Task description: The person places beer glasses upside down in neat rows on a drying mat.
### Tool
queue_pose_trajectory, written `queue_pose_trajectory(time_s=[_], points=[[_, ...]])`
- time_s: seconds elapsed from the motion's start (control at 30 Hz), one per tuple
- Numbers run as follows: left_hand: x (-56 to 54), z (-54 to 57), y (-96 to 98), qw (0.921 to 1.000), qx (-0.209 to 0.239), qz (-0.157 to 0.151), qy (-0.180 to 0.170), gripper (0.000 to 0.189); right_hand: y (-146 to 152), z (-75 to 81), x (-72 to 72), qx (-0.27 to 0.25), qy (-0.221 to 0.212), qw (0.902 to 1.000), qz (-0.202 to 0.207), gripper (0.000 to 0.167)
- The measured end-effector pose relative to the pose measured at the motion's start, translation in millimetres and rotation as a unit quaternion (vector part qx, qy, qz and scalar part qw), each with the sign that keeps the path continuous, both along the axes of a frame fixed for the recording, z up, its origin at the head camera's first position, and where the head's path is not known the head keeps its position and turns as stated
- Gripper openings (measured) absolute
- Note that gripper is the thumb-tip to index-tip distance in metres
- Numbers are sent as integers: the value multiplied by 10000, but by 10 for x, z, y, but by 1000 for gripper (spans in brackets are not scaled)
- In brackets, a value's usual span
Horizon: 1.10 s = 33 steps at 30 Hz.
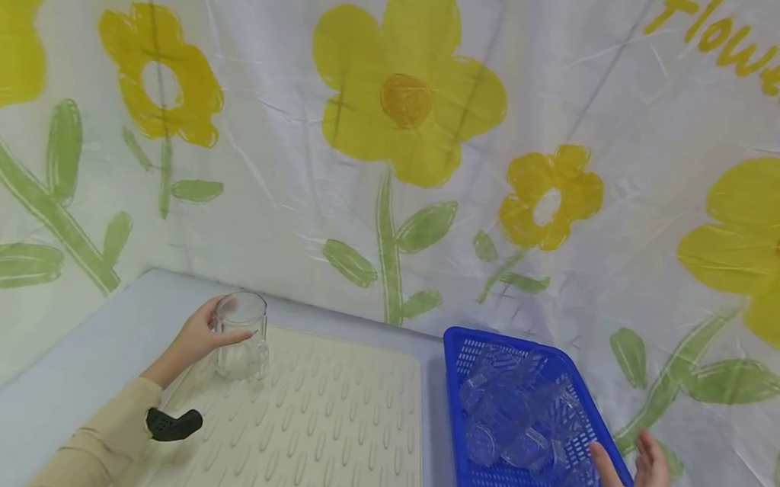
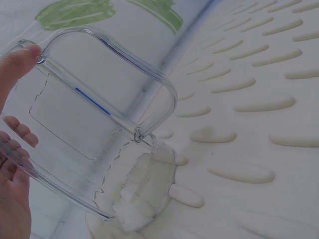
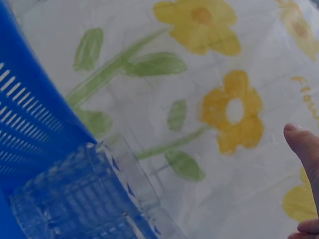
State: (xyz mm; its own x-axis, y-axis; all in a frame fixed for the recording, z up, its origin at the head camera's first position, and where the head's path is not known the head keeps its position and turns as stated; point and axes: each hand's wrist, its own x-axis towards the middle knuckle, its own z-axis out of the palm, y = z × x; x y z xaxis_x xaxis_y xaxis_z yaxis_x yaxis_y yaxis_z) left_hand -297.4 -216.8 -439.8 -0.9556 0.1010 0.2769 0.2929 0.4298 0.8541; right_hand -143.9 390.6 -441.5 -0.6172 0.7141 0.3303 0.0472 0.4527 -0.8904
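Note:
My left hand (image 1: 207, 334) grips a clear glass mug (image 1: 238, 361) near its rim, thumb on one side and fingers on the other. The mug stands upright over the far left corner of a cream ridged mat (image 1: 344, 393), its handle (image 2: 159, 89) turned toward the mat's middle. In the left wrist view its base is right at the mat's ridges. My right hand (image 1: 639, 485) holds nothing, fingers apart, over the right edge of a blue plastic basket (image 1: 453, 386). Several clear glass mugs (image 1: 521, 414) lie in that basket; one glass mug (image 3: 79, 194) shows close up in the right wrist view.
Mat and basket sit side by side on a pale table (image 1: 41, 392). A white curtain (image 1: 264, 188) with yellow flowers hangs behind the table's far edge. A black strap piece (image 1: 172, 424) sticks out from my left sleeve (image 1: 107, 428).

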Motion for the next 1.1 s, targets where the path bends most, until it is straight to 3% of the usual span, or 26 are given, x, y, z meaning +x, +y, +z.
queue_pose_trajectory(time_s=[0.13, 0.23, 0.57, 0.73, 0.93, 1.1], points=[[9, -2, 21, 10000, -14, -15, -39, 83, -227, 332, 178, -344, -191, 9992, 15, 75], [9, -18, 29, 10000, -13, -11, -61, 83, -309, 470, 267, -503, -299, 9983, -57, 74], [-16, -66, 34, 9999, 140, 30, 20, 84, -209, 401, 295, -489, -1280, 9906, 46, 87], [-15, -62, 40, 9999, 162, 23, 23, 84, -188, 428, 278, -301, -2077, 9774, 240, 97], [5, -67, 50, 9996, 263, -43, 11, 84, -179, 404, 279, -390, -2363, 9702, 368, 105], [20, -74, 45, 9996, 290, -35, -58, 84, -49, 241, 288, -401, -2618, 9616, 722, 113]])
